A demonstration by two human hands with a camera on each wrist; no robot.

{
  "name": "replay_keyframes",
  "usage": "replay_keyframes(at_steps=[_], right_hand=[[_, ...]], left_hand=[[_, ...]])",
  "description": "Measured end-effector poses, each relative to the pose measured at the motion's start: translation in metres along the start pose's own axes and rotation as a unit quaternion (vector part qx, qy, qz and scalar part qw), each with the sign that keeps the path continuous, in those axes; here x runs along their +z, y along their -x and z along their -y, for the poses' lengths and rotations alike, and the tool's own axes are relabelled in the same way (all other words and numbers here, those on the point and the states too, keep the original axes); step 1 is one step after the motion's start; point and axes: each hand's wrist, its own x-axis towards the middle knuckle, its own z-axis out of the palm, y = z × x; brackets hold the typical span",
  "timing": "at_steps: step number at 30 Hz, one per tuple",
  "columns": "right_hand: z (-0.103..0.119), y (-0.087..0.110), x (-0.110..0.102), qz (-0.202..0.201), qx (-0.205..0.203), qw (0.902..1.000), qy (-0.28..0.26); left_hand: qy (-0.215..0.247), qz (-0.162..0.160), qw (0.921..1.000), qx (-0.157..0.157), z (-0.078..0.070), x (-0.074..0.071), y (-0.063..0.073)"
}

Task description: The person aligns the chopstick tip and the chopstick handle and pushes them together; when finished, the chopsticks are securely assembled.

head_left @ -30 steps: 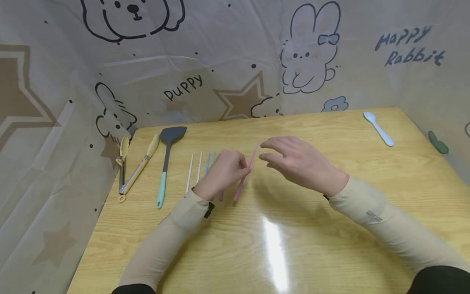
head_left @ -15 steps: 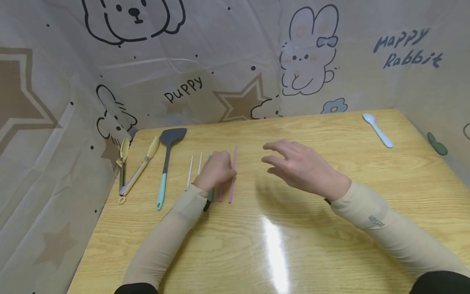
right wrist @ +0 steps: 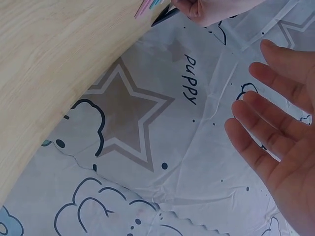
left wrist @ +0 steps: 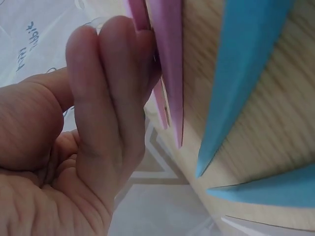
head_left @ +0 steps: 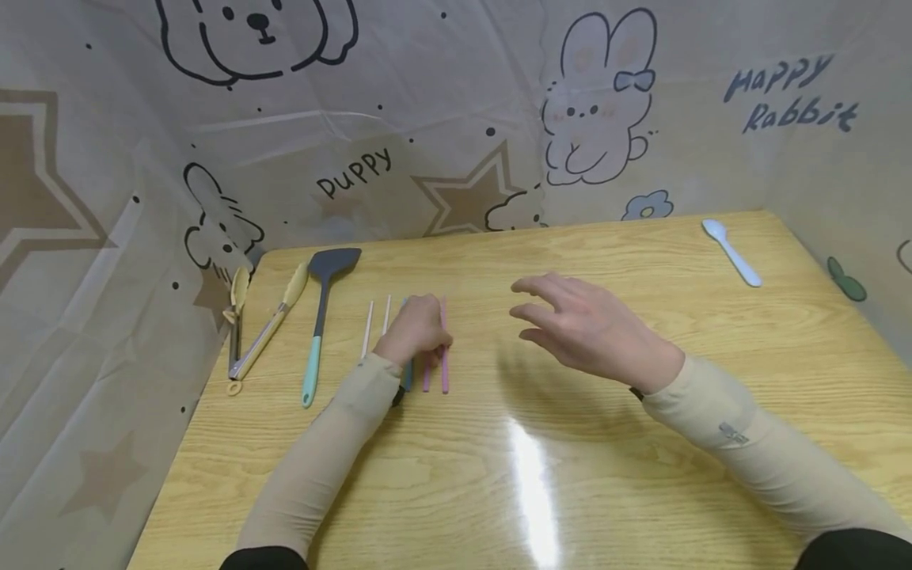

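My left hand (head_left: 416,328) pinches a pink chopstick (head_left: 445,374) low at the table, at the right end of a row of chopsticks. Beside it lies a second pink chopstick (left wrist: 170,73), close to the fingertips in the left wrist view. Further left come two blue chopsticks (left wrist: 246,64), mostly covered by the hand in the head view, and two white chopsticks (head_left: 367,328). The right hand (head_left: 591,328) hovers over the table to the right, fingers spread and lightly bent, holding nothing; the right wrist view shows its bare palm and fingers.
Left of the chopsticks lie a spatula (head_left: 324,317) with a mint handle and tongs (head_left: 274,328) with cream tips. A pale blue spoon (head_left: 732,253) rests at the back right of the wooden table (head_left: 641,491). A printed cloth (head_left: 456,95) hangs behind.
My left hand has moved left with the pink chopstick, which has turned from slanted to nearly parallel with the row. The right hand has shifted only slightly.
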Motion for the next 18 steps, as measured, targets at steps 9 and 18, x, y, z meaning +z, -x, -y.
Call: replay_keyframes(at_steps=[9,18], right_hand=[[-0.004,0.001,-0.001,-0.005,0.002,1.0000,-0.004],[-0.023,-0.007,-0.017,0.002,0.082,0.9966,-0.004]], left_hand=[[-0.066,-0.023,0.9974,0.018,-0.005,0.000,0.008],[-0.138,-0.130,0.9729,0.133,-0.038,-0.011,0.031]])
